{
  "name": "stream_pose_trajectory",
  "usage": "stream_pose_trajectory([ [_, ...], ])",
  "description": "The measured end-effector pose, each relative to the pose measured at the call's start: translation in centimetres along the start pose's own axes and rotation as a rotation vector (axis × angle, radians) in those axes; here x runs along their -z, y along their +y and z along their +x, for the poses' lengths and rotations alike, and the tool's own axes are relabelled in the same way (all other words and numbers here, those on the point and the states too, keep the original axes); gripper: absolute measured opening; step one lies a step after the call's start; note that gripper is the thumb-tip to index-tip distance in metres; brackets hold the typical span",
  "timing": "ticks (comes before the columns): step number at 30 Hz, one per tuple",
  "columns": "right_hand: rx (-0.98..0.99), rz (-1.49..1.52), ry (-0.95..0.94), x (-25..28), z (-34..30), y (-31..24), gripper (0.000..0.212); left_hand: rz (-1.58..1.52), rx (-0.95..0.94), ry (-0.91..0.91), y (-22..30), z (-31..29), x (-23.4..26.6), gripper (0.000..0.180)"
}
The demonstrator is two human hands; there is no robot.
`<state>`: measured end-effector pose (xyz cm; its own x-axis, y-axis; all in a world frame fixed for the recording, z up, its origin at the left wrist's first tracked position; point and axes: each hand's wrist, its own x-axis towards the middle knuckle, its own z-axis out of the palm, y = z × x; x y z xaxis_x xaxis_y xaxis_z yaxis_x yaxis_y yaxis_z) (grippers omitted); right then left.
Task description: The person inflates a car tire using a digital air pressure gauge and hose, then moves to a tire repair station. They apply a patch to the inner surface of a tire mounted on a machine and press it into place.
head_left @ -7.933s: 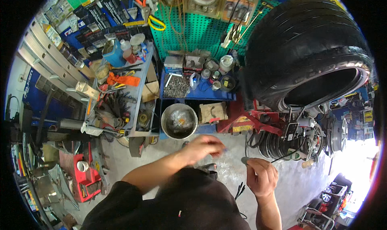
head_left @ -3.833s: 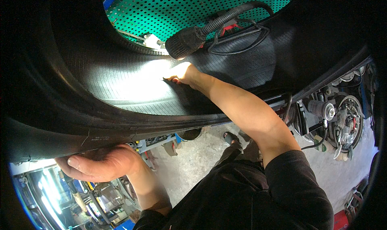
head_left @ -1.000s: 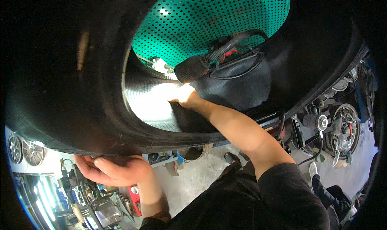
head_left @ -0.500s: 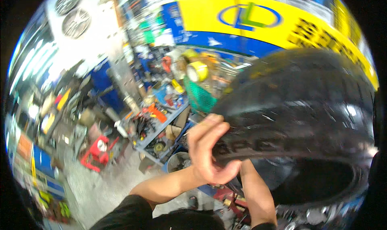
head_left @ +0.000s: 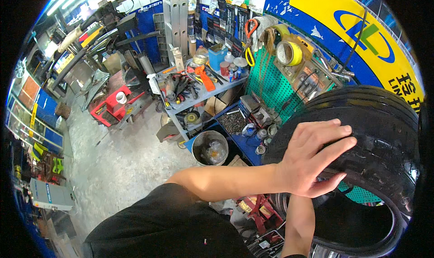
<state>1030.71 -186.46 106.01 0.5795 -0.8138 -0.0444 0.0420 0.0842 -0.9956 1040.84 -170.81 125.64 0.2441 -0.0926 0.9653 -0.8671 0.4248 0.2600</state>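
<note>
A large black car tyre [head_left: 384, 127] fills the right side, tilted so that its round opening faces down toward me. My left hand [head_left: 314, 156] rests against the tyre's near left sidewall, fingers stretched out and spread, thumb near the inner rim. Below it, my right forearm [head_left: 299, 224] rises from the lower edge toward the tyre's opening. My right hand is hidden behind the left hand and the tyre, so its fingers do not show. Through the opening, part of a green perforated surface is visible.
A grey tool cart [head_left: 190, 102] holds an orange-handled tool and bottles. Beside it stands a metal bucket [head_left: 210, 148]. Rolls of tape [head_left: 289, 53] hang by a green pegboard [head_left: 266, 79]. A red stool-like frame [head_left: 113, 106] is on the floor at left; red equipment [head_left: 260, 213] is below my arms.
My view has turned, so the cart and bucket show more fully. My left hand has moved right along the tyre's sidewall, farther over it. The tyre sits lower in view.
</note>
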Motion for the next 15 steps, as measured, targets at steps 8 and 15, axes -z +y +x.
stream_pose_trajectory([
  [8, 0.025, 0.131, 0.302, 0.4, -12.2, -4.0, 0.012, -0.4, 0.099, -0.08, -5.1, -4.4, 6.4, 0.041],
  [15, -0.393, -0.15, 0.217, -10.2, -20.7, 0.4, 0.008, -0.109, 0.846, -0.883, -16.1, -22.2, 22.8, 0.02],
])
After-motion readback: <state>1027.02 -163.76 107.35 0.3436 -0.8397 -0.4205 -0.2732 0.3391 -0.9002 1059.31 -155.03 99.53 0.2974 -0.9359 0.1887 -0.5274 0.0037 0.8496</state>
